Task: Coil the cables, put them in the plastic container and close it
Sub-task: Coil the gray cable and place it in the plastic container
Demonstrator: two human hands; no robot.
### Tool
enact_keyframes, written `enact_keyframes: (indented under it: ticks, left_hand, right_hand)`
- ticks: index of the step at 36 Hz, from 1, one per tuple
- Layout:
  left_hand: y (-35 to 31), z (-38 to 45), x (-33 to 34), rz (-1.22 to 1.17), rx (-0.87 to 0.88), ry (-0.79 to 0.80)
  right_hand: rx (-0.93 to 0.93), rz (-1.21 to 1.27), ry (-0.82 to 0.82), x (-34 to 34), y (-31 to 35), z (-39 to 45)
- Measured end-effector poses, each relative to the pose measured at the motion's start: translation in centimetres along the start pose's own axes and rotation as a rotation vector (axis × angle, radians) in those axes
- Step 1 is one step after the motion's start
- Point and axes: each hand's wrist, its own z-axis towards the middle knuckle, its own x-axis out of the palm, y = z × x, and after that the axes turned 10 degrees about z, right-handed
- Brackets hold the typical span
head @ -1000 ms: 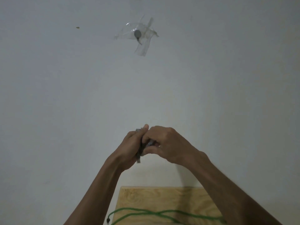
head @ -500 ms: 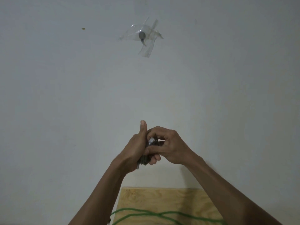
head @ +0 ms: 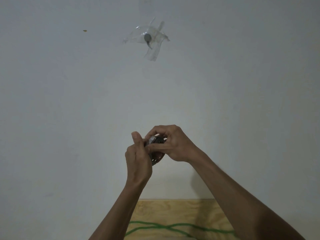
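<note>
Head view: both hands are raised before a bare pale wall (head: 69,118) with open space all round them; the wooden board (head: 173,212) sits low, cut off by the bottom edge; the green cable (head: 166,228) lies across it, running left to right, its ends out of sight; the left hand (head: 137,161) and right hand (head: 170,144) curl their fingers round a small dark coiled cable (head: 156,154), mostly hidden, its axis unclear; clear tape (head: 152,42) clings to the wall above.
</note>
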Motion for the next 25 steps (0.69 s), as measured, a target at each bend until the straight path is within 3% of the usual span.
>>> enact_keyframes:
  ticks: [8,11,16,21,25]
  left_hand:
    - [0.6,-0.7,0.4,0.178,0.101,-0.091]
    - [1.0,-0.4,0.4,0.185,0.063,-0.136]
    - [0.4,-0.7,1.4,-0.118,-0.133,-0.129]
    - [-0.6,-0.1,1.5,-0.337,-0.37,-0.226]
    - [-0.7,0.3,1.4,-0.341,-0.397,-0.228]
  right_hand:
    - [0.055,-0.023,-0.062,0.4,0.3,0.8]
    - [0.053,-0.056,-0.085,1.2,0.3,0.4]
    - [-0.133,-0.02,-0.254,3.6,-1.1,-0.6]
    - [-0.122,0.138,-0.326,4.8,-1.2,-1.7]
    - [-0.117,0.197,-0.327,4.6,-1.1,-2.2]
